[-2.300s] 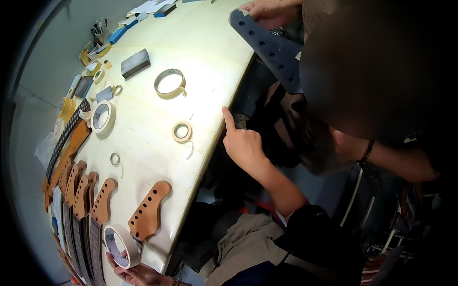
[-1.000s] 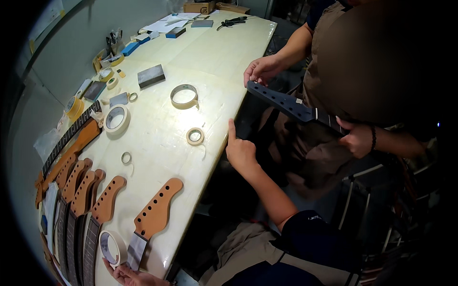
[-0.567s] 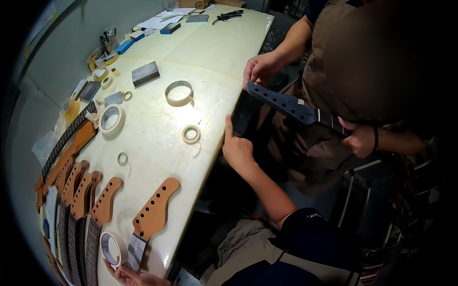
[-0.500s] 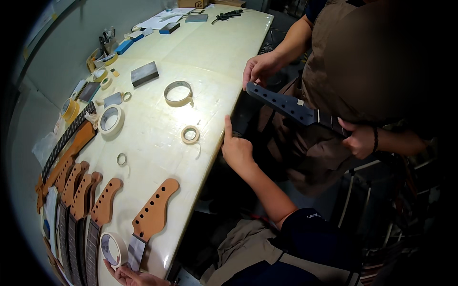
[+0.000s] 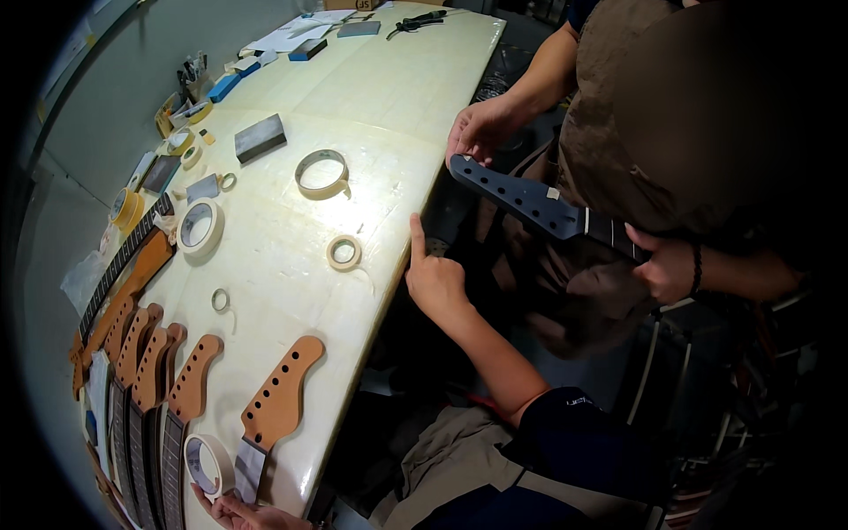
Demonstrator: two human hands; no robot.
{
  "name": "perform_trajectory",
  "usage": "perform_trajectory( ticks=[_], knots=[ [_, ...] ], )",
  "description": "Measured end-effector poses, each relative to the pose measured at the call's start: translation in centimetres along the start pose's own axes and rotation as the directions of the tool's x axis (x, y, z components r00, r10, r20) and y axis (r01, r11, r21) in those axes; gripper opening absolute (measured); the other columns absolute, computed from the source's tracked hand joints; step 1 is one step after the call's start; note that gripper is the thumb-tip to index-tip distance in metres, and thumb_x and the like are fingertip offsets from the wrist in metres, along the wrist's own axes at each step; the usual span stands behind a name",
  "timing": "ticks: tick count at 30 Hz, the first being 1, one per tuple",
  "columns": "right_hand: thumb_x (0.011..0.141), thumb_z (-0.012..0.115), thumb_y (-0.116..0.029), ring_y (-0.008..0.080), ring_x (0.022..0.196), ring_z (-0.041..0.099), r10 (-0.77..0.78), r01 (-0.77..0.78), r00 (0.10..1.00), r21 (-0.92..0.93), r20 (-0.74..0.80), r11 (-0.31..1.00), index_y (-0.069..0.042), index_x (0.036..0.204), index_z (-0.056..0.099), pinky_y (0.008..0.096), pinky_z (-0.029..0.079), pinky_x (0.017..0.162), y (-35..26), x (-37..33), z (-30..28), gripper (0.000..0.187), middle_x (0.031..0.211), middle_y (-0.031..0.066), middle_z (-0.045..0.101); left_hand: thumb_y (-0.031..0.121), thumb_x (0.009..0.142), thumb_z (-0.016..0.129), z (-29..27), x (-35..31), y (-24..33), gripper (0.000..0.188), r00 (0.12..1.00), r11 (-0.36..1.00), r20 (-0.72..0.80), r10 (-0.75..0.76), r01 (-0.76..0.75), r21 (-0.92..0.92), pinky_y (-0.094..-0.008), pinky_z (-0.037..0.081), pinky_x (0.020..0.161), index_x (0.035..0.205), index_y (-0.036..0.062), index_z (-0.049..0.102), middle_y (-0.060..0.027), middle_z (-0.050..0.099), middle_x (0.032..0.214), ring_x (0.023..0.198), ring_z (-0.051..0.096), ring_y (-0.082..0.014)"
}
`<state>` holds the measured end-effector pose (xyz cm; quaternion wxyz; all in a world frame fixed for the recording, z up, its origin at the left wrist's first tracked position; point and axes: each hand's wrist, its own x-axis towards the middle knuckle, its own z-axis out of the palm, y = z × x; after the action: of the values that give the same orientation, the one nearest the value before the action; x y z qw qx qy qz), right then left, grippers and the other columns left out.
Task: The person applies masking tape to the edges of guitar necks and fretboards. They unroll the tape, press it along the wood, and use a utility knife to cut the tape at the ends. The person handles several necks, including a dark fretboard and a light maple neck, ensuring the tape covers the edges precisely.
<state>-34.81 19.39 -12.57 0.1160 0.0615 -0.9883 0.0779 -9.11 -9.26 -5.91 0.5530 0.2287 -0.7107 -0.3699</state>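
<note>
- Right hand off the bench edge, forefinger raised, grasping nothing
- Left hand fingertips on wooden guitar neck, steadying it beside tape roll

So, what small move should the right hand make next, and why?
Probably touch the dark guitar neck the other person holds: the right hand points up with its index finger just below that neck, while the left hand rests by the tape roll.

1 head-worn fisheye view, looking steeply down, workbench left, close over forearms, edges curved
</note>
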Motion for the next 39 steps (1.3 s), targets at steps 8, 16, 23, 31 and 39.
perform_trajectory(
  ticks=[8, 16, 23, 31, 39],
  knots=[
    [0.074, 0.052, -0.009, 0.0249, 0.04, 0.057, -0.009, 0.007, 0.998, 0.026, 0.059, 1.0, 0.008, 0.141, 0.014, 0.0388, 0.046, 0.041, -0.2, 0.3, -0.5, 0.078, 0.049, 0.0123, 0.057, 0.022, 0.09, 0.054, -0.5, -0.3, -0.7, 0.033, 0.998, 0.997, 0.009, -0.069, 0.069, 0.028, -0.0401, 0.045, 0.087, 0.11, -0.0031, 0.046, -0.0186, 0.048, 0.128, 0.107, 0.053, -0.0286],
    [0.082, 0.053, -0.009, 0.0311, 0.057, 0.059, -0.024, 0.122, 0.976, 0.453, -0.216, 0.883, -0.01, 0.118, 0.054, 0.0388, 0.045, 0.053, -3.6, 0.7, -7.0, 0.035, 0.063, 0.0141, 0.059, 0.008, 0.09, 0.052, -1.2, 0.0, -2.6, 0.009, 0.995, 0.987, -0.014, -0.101, 0.098, -0.123, -0.031, 0.044, 0.088, 0.084, 0.0022, 0.049, -0.0196, 0.042, 0.133, 0.1, 0.056, -0.02],
    [0.08, 0.06, -0.01, 0.0214, 0.072, 0.059, -0.584, 0.597, 0.775, 0.585, -0.242, 0.549, -0.008, 0.094, 0.062, 0.0332, 0.048, 0.061, -15.8, 6.3, -6.8, 0.015, 0.074, 0.0064, 0.059, 0.013, 0.086, 0.06, -1.7, -0.4, -2.6, 0.014, 0.989, 0.978, 0.034, -0.143, 0.147, -0.146, -0.0333, 0.046, 0.088, 0.084, 0.0021, 0.051, -0.0199, 0.044, 0.131, 0.099, 0.056, -0.0211],
    [0.08, 0.06, -0.02, 0.0282, 0.086, 0.06, -0.37, 0.404, 0.909, 0.623, -0.192, 0.67, -0.012, 0.091, 0.07, 0.038, 0.049, 0.075, -23.1, 21.3, 1.2, 0.017, 0.089, 0.0108, 0.064, 0.014, 0.084, 0.064, -1.6, -0.3, -2.0, 0.017, 0.968, 0.959, 0.1, -0.232, 0.245, -0.142, -0.033, 0.046, 0.087, 0.083, 0.0026, 0.052, -0.0195, 0.046, 0.128, 0.1, 0.056, -0.023],
    [0.074, 0.071, -0.032, 0.0267, 0.103, 0.053, -0.177, 0.179, 0.984, 0.327, -0.035, 0.928, -0.017, 0.091, 0.071, 0.0365, 0.046, 0.085, -26.1, 25.4, 3.4, 0.022, 0.105, 0.0099, 0.059, 0.011, 0.082, 0.066, -1.9, 0.1, -1.7, 0.015, 0.961, 0.955, 0.126, -0.246, 0.263, -0.134, -0.033, 0.047, 0.086, 0.083, 0.0028, 0.053, -0.0201, 0.046, 0.126, 0.099, 0.057, -0.0236]
  ],
)
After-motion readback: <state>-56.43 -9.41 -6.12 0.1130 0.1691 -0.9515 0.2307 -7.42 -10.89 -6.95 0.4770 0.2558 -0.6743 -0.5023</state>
